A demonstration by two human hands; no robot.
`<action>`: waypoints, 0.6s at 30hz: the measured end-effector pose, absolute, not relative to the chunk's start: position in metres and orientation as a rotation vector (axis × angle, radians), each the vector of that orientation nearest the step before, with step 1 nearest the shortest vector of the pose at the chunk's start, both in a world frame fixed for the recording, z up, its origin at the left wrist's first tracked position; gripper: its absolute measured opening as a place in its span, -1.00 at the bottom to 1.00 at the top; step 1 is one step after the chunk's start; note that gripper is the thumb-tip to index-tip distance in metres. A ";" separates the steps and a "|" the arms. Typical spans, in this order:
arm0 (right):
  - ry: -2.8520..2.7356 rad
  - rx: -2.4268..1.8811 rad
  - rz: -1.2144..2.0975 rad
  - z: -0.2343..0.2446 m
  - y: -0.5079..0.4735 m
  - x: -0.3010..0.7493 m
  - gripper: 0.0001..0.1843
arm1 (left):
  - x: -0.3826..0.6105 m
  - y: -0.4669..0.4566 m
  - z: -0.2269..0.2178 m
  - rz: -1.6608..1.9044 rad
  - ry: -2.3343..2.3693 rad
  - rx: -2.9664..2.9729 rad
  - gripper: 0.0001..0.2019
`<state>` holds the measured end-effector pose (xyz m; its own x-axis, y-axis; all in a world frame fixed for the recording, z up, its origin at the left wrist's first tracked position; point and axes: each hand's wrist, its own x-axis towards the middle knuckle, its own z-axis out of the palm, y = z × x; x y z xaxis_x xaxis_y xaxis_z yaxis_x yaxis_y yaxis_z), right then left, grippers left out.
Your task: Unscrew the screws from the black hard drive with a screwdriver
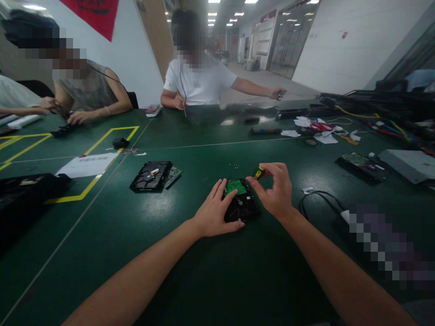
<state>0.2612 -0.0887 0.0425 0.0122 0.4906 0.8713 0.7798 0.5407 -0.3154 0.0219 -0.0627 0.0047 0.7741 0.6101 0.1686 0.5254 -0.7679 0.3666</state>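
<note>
In the head view, the hard drive (244, 211) lies on the green table (190, 280) in front of the person, between the two hands, with its long axis running roughly away from the body. Its green circuit board (237, 186) is on the far half. The left hand (215, 212) comes from the left side; its fingers are spread over the drive and not clenched, with the thumb by the near edge. The right hand (277, 190) pinches a small yellow-black tool (260, 173), which looks like a screwdriver, just beside the far right corner. So the drive lies to the left of this pinch, and the right hand is nearer to that corner. Whether the tip touches the board, I cannot tell. Some tiny bright pieces (234, 166) lie just beyond the drive.
</note>
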 end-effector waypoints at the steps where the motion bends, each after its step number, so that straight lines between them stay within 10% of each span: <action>1: -1.644 -1.101 -0.319 0.044 -0.089 0.261 -0.48 | 0.022 -0.063 0.005 0.407 0.873 2.664 0.07; 18: -1.678 -1.090 -0.234 0.037 -0.090 0.262 -0.40 | 0.022 -0.062 0.005 0.407 0.870 2.656 0.08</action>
<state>0.2623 -0.0898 0.0370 -0.0111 0.5393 0.8420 0.7489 0.5625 -0.3504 0.0224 -0.0625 0.0047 0.7744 0.6099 0.1683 0.5200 -0.7651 0.3799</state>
